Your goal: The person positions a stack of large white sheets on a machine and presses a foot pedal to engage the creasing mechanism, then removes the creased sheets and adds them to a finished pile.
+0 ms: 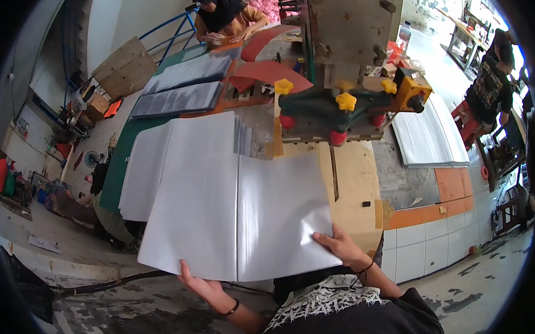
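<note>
- We see the glossy white plastic sheet [195,219] at the centre, in front of the person's body; a straight vertical crease divides it into two panels.
- The left grip [206,290] is grasping the sheet's lower edge, left of the crease, with one digit showing over the front.
- The right grip [344,248] is grasping the sheet near its lower right corner, thumb on the upper face; beside the thumb we note a bright, dented patch.
- Behind the sheet's left panel we find a stack of white sheets [144,165]; we cannot tell whether the two touch.
- Beyond that stack lie two grey-blue sheet piles [180,100], one behind the other, near curved red sheets [270,74].
- Just past the sheet's right panel we observe a press [336,114] with yellow star-shaped knobs [346,102] and red feet, above a pale wooden board [356,175].
- Right of the press, a second white stack [428,132] lies on the grey counter [398,189], which has an orange border.
- At the far end we see a co-worker [227,15], both hands over an orange piece; another person [486,91] stands at the right.
</note>
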The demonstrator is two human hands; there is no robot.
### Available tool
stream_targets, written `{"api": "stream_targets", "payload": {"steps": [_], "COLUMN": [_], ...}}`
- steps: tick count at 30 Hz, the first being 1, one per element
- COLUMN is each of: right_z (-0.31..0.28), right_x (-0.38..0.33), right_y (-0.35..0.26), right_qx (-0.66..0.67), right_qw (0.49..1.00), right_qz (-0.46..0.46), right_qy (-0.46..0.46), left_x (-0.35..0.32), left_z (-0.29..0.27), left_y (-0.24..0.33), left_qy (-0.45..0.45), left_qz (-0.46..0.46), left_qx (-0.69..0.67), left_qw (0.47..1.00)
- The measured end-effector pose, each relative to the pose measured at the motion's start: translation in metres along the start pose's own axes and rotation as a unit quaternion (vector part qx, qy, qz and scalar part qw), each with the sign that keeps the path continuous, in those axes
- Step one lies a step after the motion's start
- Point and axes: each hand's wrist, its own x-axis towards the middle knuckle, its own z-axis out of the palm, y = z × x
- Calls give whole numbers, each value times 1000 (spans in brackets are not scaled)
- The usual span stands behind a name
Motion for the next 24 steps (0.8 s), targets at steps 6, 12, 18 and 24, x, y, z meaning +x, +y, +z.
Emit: {"api": "stream_targets", "payload": {"steps": [6,12,18,24], "right_z": [-16,-27,-59,-138], "right_x": [-21,-25,-42,-46], "right_y": [7,-3,-3,-23], "right_qx": [56,52,74,-2], "right_qw": [997,997,990,980], "right_qz": [50,17,-9,-107], "right_qy": [11,49,120,167], "left_x": [-25,-28,-33,-51], "left_z": [13,17,27,61], "left_y": [26,27,4,-34], "left_qy": [-33,-79,-209,-315], "left_qz": [53,44,23,-82], "left_qx": [32,16,59,87], "left_qw": [998,996,976,941]}}
